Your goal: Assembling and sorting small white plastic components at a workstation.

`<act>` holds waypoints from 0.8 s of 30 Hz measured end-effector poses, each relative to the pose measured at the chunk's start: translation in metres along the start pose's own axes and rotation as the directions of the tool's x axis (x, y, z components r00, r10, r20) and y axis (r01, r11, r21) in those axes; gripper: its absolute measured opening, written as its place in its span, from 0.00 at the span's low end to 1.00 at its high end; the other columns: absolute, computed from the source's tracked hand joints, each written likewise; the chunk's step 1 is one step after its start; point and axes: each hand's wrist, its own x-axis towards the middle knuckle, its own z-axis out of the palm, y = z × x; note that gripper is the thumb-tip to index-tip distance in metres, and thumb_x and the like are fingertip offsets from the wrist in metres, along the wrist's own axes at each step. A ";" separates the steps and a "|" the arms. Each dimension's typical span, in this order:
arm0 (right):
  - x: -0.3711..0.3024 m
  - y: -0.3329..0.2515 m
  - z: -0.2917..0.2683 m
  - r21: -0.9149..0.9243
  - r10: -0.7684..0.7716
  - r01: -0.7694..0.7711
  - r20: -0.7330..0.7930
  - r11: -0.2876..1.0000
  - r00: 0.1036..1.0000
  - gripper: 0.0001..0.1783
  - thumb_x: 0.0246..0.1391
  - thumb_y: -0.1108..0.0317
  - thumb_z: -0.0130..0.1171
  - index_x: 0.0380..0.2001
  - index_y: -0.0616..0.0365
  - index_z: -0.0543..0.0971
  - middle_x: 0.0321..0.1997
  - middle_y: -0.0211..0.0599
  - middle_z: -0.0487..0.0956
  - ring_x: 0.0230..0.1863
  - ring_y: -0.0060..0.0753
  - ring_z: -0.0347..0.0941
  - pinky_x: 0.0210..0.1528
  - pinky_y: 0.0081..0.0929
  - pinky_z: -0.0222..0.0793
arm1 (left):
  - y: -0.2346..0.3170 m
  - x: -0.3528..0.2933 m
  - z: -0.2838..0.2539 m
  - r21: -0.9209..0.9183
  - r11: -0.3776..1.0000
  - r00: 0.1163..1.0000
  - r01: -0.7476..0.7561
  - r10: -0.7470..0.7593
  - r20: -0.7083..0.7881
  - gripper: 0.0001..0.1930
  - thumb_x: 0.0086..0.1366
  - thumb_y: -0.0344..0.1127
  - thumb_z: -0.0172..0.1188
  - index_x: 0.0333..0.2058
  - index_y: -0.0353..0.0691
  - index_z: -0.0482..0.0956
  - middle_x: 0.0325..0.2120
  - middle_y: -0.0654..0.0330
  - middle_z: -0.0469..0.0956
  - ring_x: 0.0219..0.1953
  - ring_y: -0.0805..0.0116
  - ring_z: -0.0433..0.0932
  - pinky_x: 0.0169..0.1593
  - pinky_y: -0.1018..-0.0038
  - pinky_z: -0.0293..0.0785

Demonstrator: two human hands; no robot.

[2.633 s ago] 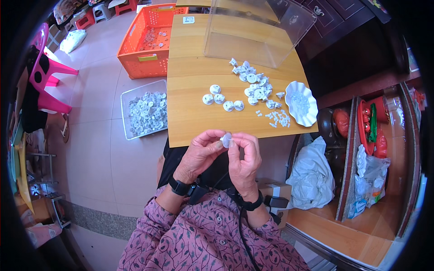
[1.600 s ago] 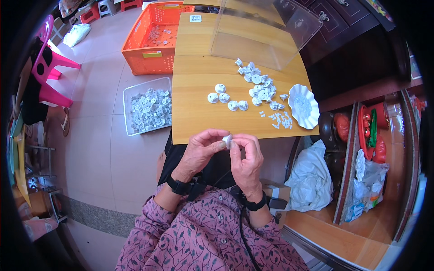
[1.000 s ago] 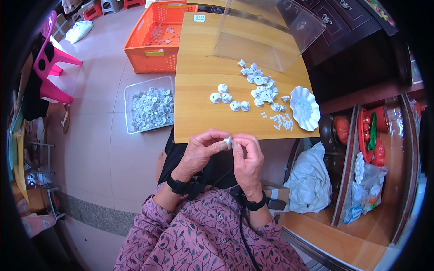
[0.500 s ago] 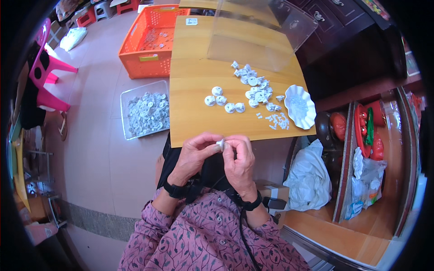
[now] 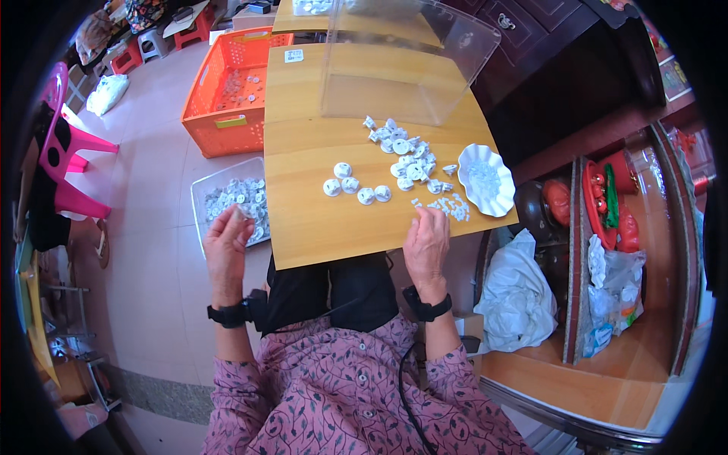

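White pegs (image 5: 453, 206) lie near the edge of the table (image 5: 318, 235), likely for easy reach; we see the right hand (image 5: 426, 244) there, fingers curled, grip unclear. Left hand (image 5: 226, 241): narrow pinch, contents unclear, by the clear bin (image 5: 199, 199) of discs (image 5: 235, 192).

Legible text: none. Small white rectangular sticker (image 5: 294, 55), dark print, lies flat near the far left corner of the table (image 5: 311, 231); its characters appear too small and blurred to read reliably.
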 end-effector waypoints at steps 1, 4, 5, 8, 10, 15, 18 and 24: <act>0.002 0.002 0.002 0.004 0.000 0.000 0.001 1.000 1.000 0.14 0.56 0.76 0.56 0.46 0.63 0.76 0.48 0.45 0.74 0.52 0.50 0.71 0.53 0.45 0.67 | 0.003 0.010 -0.011 0.001 1.000 1.000 -0.007 0.007 -0.028 0.13 0.67 0.27 0.63 0.49 0.30 0.78 0.39 0.55 0.82 0.38 0.67 0.83 0.42 0.76 0.84; 0.004 0.006 0.005 -0.089 -0.014 0.014 -0.001 0.996 1.000 0.14 0.57 0.75 0.55 0.47 0.62 0.77 0.49 0.43 0.75 0.51 0.49 0.71 0.52 0.44 0.67 | 0.008 0.039 -0.042 0.019 0.999 0.994 -0.033 0.035 -0.103 0.14 0.67 0.28 0.63 0.49 0.28 0.77 0.38 0.54 0.81 0.38 0.65 0.83 0.44 0.75 0.84; 0.003 0.005 0.006 -0.100 -0.020 0.021 0.015 0.995 1.000 0.14 0.58 0.74 0.55 0.48 0.62 0.77 0.49 0.41 0.75 0.51 0.48 0.71 0.52 0.44 0.67 | 0.009 0.045 -0.051 0.033 0.998 0.988 -0.051 0.055 -0.147 0.14 0.67 0.28 0.63 0.49 0.27 0.76 0.38 0.53 0.81 0.39 0.64 0.83 0.45 0.74 0.84; 0.000 0.007 0.006 -0.104 -0.027 0.030 0.027 0.994 0.999 0.13 0.58 0.74 0.54 0.47 0.61 0.78 0.48 0.40 0.76 0.51 0.47 0.71 0.52 0.43 0.67 | 0.009 0.050 -0.046 0.134 0.987 0.960 -0.093 0.124 -0.249 0.17 0.67 0.30 0.64 0.50 0.25 0.76 0.40 0.54 0.80 0.39 0.66 0.83 0.47 0.75 0.83; -0.003 0.006 0.004 -0.095 -0.028 0.031 0.028 0.995 0.999 0.12 0.58 0.74 0.54 0.46 0.61 0.78 0.48 0.39 0.76 0.51 0.47 0.71 0.52 0.43 0.67 | 0.010 0.043 -0.029 0.185 0.977 0.942 -0.110 0.162 -0.294 0.17 0.67 0.30 0.64 0.50 0.25 0.75 0.40 0.55 0.79 0.39 0.67 0.82 0.47 0.76 0.82; -0.010 0.006 -0.001 0.037 0.011 -0.013 0.054 0.999 0.998 0.10 0.57 0.75 0.54 0.43 0.62 0.77 0.48 0.41 0.76 0.51 0.49 0.70 0.53 0.44 0.66 | -0.003 -0.005 0.061 0.375 0.912 0.986 -0.165 0.139 0.095 0.12 0.67 0.30 0.64 0.47 0.31 0.81 0.35 0.61 0.82 0.36 0.76 0.80 0.42 0.79 0.78; -0.009 0.005 -0.002 0.047 -0.003 0.001 0.028 0.999 1.000 0.11 0.56 0.77 0.53 0.43 0.64 0.77 0.48 0.43 0.75 0.51 0.51 0.70 0.55 0.44 0.66 | -0.026 -0.026 0.097 0.501 0.848 0.970 -0.176 0.063 0.234 0.11 0.67 0.30 0.63 0.46 0.32 0.82 0.34 0.62 0.82 0.34 0.78 0.79 0.41 0.80 0.77; -0.010 0.009 -0.017 0.111 -0.108 0.094 0.133 0.989 0.985 0.15 0.55 0.81 0.53 0.46 0.69 0.77 0.49 0.50 0.75 0.52 0.55 0.70 0.56 0.45 0.67 | -0.069 -0.034 0.142 0.664 0.555 0.860 -0.502 0.237 0.452 0.11 0.59 0.30 0.68 0.40 0.30 0.82 0.28 0.52 0.78 0.25 0.66 0.78 0.31 0.70 0.75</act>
